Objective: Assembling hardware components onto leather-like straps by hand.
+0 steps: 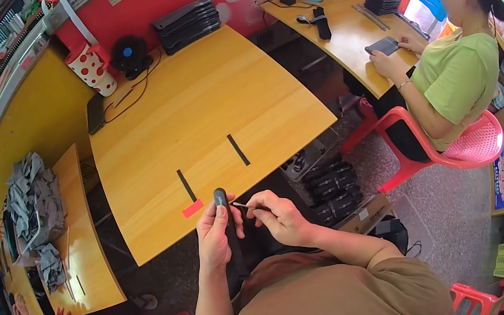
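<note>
Two strips of black tape [238, 150] mark our yellow counter [191, 121]; just off its near edge, our left hand [213, 235] grips a slim black case [221, 198] upright while our right hand [280, 214] pinches a thin tool [242, 206] toward it. We judge a slip could scratch it.

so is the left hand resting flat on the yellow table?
No: the left hand is raised off the yellow table, gripping a dark slim object, while the right hand pinches a thin stick beside it.

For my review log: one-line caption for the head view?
Left hand holds a dark slim object while right hand holds a thin stick beside it, above wooden table.
</note>
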Motion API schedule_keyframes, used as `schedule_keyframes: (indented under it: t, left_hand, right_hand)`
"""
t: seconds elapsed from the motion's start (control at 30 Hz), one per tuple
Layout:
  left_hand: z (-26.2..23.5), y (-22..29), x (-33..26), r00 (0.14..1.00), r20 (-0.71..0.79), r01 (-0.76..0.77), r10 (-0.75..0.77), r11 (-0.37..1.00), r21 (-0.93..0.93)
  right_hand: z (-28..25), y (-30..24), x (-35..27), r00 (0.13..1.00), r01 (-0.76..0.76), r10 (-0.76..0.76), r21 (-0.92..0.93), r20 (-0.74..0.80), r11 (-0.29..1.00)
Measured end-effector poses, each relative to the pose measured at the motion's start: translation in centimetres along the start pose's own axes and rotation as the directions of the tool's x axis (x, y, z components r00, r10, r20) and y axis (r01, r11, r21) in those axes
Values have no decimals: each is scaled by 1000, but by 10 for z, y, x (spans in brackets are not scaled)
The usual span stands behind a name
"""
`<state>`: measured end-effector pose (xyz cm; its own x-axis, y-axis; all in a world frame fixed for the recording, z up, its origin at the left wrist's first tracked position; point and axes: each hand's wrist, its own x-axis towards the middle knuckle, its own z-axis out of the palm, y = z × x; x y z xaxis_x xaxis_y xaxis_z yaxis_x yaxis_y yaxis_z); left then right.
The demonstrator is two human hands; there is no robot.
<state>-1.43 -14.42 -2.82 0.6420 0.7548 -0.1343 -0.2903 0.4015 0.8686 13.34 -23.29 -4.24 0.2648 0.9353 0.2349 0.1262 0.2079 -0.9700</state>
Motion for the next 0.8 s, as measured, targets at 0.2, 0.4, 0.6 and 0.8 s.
schedule_keyframes:
  t: [0.2, 0.4, 0.6, 0.8]
  left_hand:
    - [-1, -8, 4, 991, 37, 136, -131, 970, -201]
    - [1, -12, 6, 987, 61, 160, -149, 951, -265]
    - [-1, -13, 7, 989, 57, 145, -135, 954, -263]
    - [-1, -15, 8, 990, 50, 137, -130, 969, -206]
  right_hand:
    - [-4, -17, 6, 986, 158, -163, -119, -28, 980]
    - [-4, -3, 13, 954, 276, -299, -367, -7, 889]
    - [-4, -4, 20, 950, 258, -312, -479, -34, 839]
    - [-3, -2, 22, 944, 259, -330, -559, -28, 788]
